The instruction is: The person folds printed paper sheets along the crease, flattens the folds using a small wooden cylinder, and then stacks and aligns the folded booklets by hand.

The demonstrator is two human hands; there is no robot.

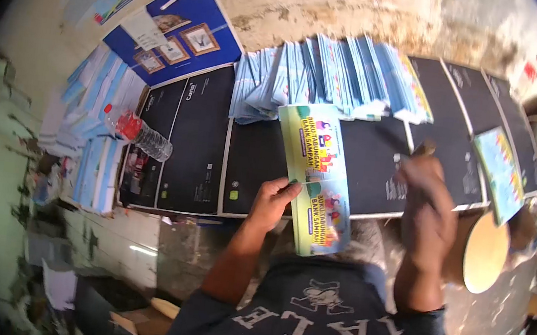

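Note:
My left hand (271,204) pinches the left edge of a green, yellow and blue printed booklet cover (317,146) reading "Buku Tabungan Bank Sampah". Two such printed panels show, one above the other, and the lower one hangs past the table's front edge. To the right, my right hand (429,196) is raised over the black table surface, blurred by motion. Its fingers are curled, and a small brownish end (424,147) sticks out at the top; its kind cannot be made out. The right hand is apart from the cover.
A long row of light blue booklets (319,71) leans along the back of the black-topped table (196,133). More booklets (500,171) lie at the right. At the left are a red-capped bottle (146,137), paper stacks (93,167) and a blue board (194,33). A round yellowish stool (486,252) stands front right.

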